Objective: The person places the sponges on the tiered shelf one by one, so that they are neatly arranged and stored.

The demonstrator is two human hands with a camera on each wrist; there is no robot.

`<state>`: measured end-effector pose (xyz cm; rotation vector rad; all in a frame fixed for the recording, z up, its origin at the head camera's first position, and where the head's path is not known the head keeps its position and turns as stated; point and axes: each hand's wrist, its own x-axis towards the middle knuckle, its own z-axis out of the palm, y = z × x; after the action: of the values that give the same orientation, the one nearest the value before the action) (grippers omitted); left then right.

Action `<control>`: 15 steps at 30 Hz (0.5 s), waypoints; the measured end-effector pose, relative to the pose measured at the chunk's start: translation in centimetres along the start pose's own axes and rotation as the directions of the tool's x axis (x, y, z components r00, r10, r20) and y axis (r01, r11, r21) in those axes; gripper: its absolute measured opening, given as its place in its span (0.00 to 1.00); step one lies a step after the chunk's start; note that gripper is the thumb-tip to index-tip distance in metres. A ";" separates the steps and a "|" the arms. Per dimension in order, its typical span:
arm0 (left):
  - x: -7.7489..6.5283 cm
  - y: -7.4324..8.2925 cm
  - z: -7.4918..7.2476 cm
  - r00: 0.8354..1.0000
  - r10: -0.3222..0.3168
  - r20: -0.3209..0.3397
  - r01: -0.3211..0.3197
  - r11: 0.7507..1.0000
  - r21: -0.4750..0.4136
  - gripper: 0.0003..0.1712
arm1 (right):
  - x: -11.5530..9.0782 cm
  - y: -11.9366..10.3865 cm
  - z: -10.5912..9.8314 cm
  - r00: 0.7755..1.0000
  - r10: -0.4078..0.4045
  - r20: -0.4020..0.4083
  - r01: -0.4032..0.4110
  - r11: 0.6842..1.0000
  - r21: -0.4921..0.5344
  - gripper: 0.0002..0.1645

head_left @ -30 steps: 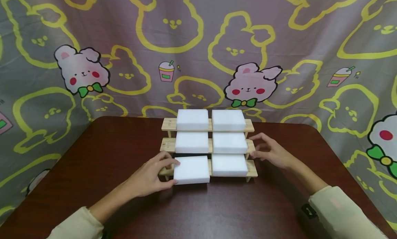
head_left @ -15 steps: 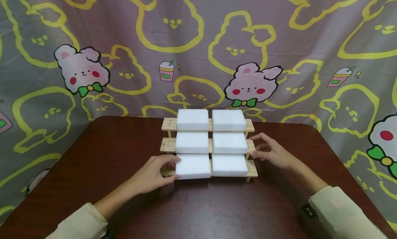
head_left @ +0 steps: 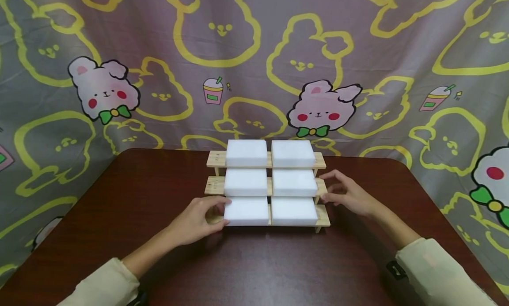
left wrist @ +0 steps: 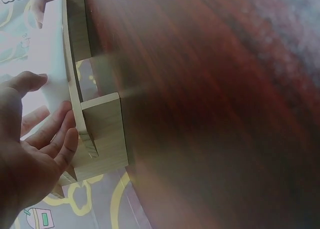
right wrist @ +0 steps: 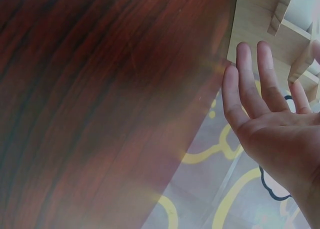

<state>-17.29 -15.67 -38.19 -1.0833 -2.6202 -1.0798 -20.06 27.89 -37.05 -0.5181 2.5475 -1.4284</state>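
Note:
A three-tier wooden stand (head_left: 216,185) holds several white foam blocks, two side by side on each tier. At the lower left, my left hand (head_left: 200,220) pinches the left end of a foam block (head_left: 247,210) between thumb and fingers. That block lies on the lowest tier, its front edge along the board's edge. In the left wrist view, the thumb rests against the block (left wrist: 56,64) and the other fingers sit by the board's edge. My right hand (head_left: 345,192) is at the right end of the middle tier, fingers extended, thumb and index by the board's end.
The stand rests on a dark red-brown wooden table (head_left: 254,270). Behind the table hangs a grey curtain (head_left: 254,85) printed with yellow outlines and cartoon rabbits. The lower-right foam block (head_left: 294,210) sits beside the one in the left hand.
My left hand has moved the lower-left foam block back and slightly right, from jutting over the front of the lowest tier to level beside its neighbour. The right hand has not moved.

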 end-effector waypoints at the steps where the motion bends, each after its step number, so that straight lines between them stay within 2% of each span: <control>1: 0.0 0.0 0.0 1.000 0.001 -0.001 -0.001 1.000 -0.001 0.22 | 0.0 0.0 0.0 1.000 0.000 0.000 0.000 1.000 -0.001 0.32; 10: 0.0 -0.1 0.0 1.000 -0.004 0.001 0.004 1.000 -0.003 0.23 | 0.1 -0.1 0.0 1.000 0.002 0.001 -0.002 1.000 0.000 0.32; 15: 0.0 0.1 -0.2 0.999 -0.033 0.018 0.033 0.999 -0.009 0.26 | -0.1 -0.3 -0.2 1.000 -0.019 0.001 0.019 0.998 -0.066 0.31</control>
<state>-17.28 -15.81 -37.99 -1.0605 -2.6586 -1.0947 -19.96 27.94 -36.67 -0.5544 2.6046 -1.3538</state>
